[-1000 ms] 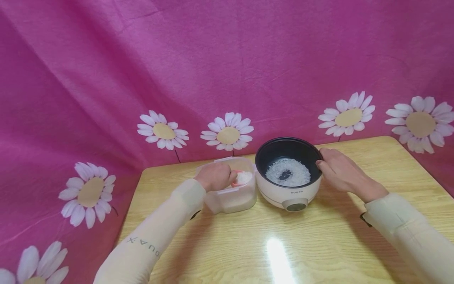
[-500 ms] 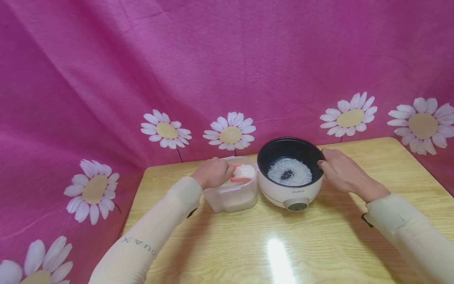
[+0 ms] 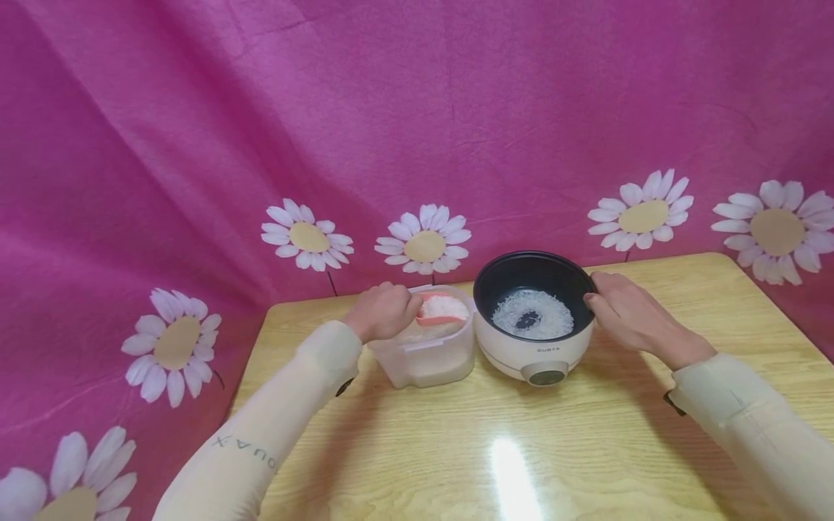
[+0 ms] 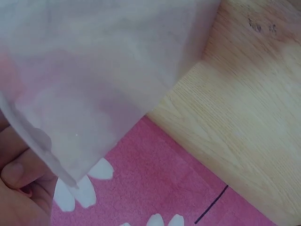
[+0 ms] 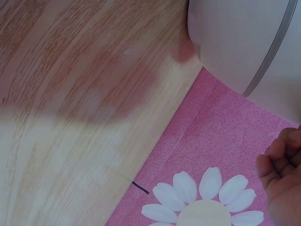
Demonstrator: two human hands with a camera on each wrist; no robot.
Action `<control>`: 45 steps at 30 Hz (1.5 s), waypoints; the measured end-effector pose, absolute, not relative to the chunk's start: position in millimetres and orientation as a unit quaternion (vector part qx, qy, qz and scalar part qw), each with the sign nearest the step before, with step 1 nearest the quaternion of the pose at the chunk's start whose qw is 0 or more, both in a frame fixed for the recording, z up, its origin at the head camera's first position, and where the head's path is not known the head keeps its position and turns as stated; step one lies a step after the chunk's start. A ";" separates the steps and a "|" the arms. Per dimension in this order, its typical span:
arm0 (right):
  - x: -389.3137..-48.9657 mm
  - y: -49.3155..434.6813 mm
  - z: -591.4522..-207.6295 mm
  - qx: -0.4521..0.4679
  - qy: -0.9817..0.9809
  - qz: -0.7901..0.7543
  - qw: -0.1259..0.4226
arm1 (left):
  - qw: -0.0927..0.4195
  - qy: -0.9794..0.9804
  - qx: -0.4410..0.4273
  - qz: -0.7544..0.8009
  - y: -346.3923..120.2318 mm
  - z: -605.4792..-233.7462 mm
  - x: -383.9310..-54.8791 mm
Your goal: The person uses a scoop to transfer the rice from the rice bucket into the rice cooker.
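My left hand (image 3: 383, 311) grips the handle of an orange-pink scoop (image 3: 440, 320), heaped with white rice (image 3: 444, 307). The scoop is at the top of a translucent plastic container (image 3: 426, 367) that has more rice inside. In the left wrist view, curled fingers (image 4: 26, 169) show beside the container's wall (image 4: 94, 103). To the right stands a cream electric cooking pot (image 3: 504, 354) with a black interior and a ring of rice (image 3: 547, 318) on its bottom. My right hand (image 3: 628, 315) holds that pot at its right rim, thumb over the edge.
Both vessels stand side by side near the back of a light wooden table (image 3: 417, 449). Behind and left of it hangs a magenta cloth (image 3: 365, 108) printed with daisies. The pot's dial (image 3: 546, 375) faces the front.
My left hand has raised the loaded scoop from inside the container up to its top, moving slightly left. The right hand stays on the pot's rim.
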State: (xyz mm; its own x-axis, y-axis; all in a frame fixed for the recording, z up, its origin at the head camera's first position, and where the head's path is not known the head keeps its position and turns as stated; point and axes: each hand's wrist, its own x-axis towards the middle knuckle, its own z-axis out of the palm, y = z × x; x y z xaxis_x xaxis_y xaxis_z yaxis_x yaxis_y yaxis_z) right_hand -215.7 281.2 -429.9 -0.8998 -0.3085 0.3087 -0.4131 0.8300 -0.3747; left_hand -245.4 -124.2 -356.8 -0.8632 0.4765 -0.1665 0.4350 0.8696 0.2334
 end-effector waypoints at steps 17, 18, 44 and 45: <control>-213.6 280.6 -427.9 0.173 -0.955 0.222 0.097 | 0.090 0.966 0.214 0.115 -138.8 -346.6 -239.5; -213.6 280.6 -428.2 0.173 -0.954 0.223 0.098 | 0.088 0.967 0.213 0.113 -139.1 -345.8 -239.0; -214.5 280.8 -431.0 0.185 -0.950 0.220 0.121 | 0.073 0.963 0.218 0.138 -132.8 -328.4 -239.4; -214.8 280.7 -431.3 0.186 -0.950 0.219 0.121 | 0.072 0.963 0.220 0.137 -131.7 -327.8 -239.4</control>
